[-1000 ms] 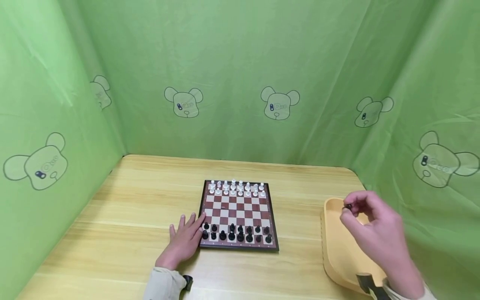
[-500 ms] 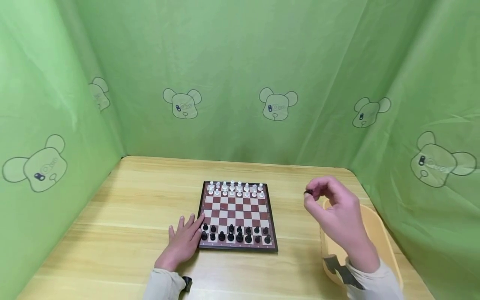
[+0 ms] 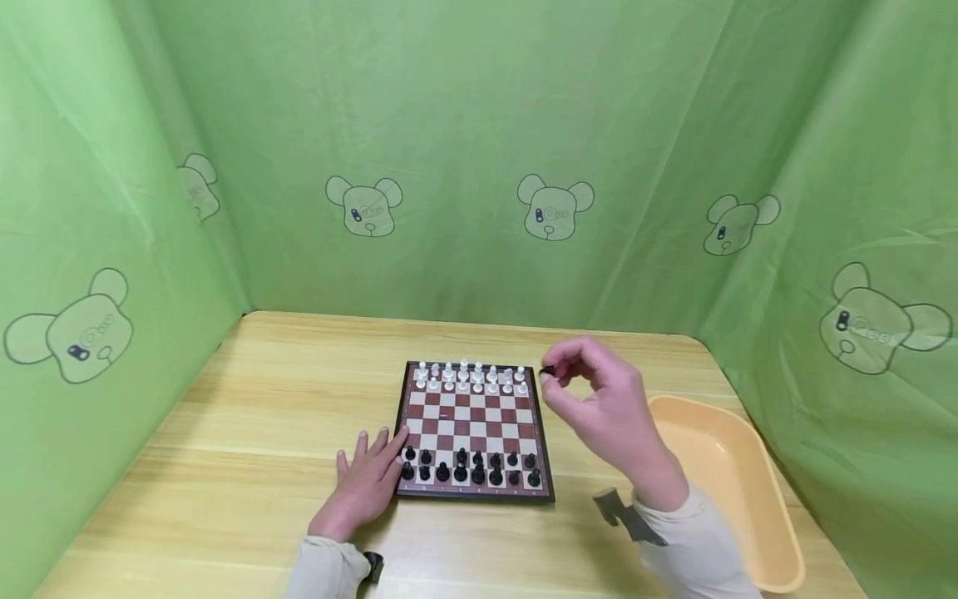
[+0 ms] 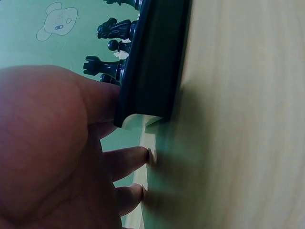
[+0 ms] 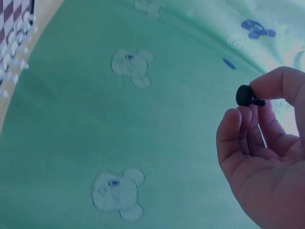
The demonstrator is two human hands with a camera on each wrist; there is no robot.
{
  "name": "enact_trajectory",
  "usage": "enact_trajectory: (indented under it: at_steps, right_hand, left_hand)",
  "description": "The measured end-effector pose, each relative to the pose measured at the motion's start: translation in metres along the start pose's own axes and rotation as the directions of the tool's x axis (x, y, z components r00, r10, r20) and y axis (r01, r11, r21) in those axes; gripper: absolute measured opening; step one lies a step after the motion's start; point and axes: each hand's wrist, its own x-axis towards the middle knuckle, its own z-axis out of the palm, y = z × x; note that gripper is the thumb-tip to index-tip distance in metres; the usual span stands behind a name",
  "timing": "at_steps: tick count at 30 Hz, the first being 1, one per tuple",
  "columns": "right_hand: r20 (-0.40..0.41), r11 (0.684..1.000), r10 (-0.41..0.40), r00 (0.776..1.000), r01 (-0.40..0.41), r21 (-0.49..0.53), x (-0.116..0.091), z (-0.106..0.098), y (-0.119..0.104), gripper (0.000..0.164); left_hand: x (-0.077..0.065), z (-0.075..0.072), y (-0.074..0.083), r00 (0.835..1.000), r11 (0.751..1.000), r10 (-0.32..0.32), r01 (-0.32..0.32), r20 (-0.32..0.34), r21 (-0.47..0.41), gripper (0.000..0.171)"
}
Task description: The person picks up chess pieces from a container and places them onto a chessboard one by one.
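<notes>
A brown-and-white chessboard (image 3: pixel 471 414) lies on the table, with white chessmen (image 3: pixel 464 374) along its far side and black chessmen (image 3: pixel 478 473) along its near side. The front black row has a gap at the third square from the left. My left hand (image 3: pixel 367 482) rests with spread fingers against the board's left edge; the left wrist view shows it beside the dark board side (image 4: pixel 155 62) and a black rook (image 4: pixel 102 67). Between thumb and fingertips, my right hand (image 3: pixel 609 408) pinches a black pawn (image 5: pixel 245 96), in the air just off the board's far right corner.
An orange-yellow plastic tray (image 3: pixel 778 507) stands on the table at the right, partly behind my right forearm. Green curtains (image 3: pixel 449 274) with bear-head prints enclose the wooden table (image 3: pixel 299 366) at the back and both sides.
From over the tray, my right hand has carried the black pawn leftward to near the board's right edge. My left hand stays in place.
</notes>
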Motion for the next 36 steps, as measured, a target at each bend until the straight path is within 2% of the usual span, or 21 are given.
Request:
enact_trajectory:
  at_steps: [5,16,26,32,36]
  right_hand:
    - [0.058,0.999,-0.005,0.998,0.003,0.04,0.003,0.021,0.001,0.028]
    - [0.157,0.996,0.05,0.986,-0.061,0.062,0.011,0.053,0.0,0.021]
    - [0.269,0.989,0.129,0.954,-0.142,0.03,-0.003,0.088,0.017,0.018]
    - [0.301,0.983,0.182,0.936,-0.185,-0.016,-0.013,0.1,0.028,0.02]
    - [0.332,0.972,0.229,0.915,-0.232,-0.034,-0.017,0.106,0.034,0.022]
  left_hand:
    - [-0.001,0.0,0.001,1.0,1.0,0.0,0.0,0.0,-0.004,0.05]
    - [-0.002,0.0,0.001,1.0,1.0,-0.004,0.004,0.0,-0.015,0.049]
    - [0.001,0.001,-0.003,1.0,1.0,0.008,-0.008,-0.013,-0.025,0.05]
    - [0.001,-0.001,0.0,1.0,1.0,0.007,-0.007,-0.011,-0.022,0.049]
    - [0.001,-0.001,0.0,1.0,1.0,0.002,-0.002,-0.004,-0.008,0.049]
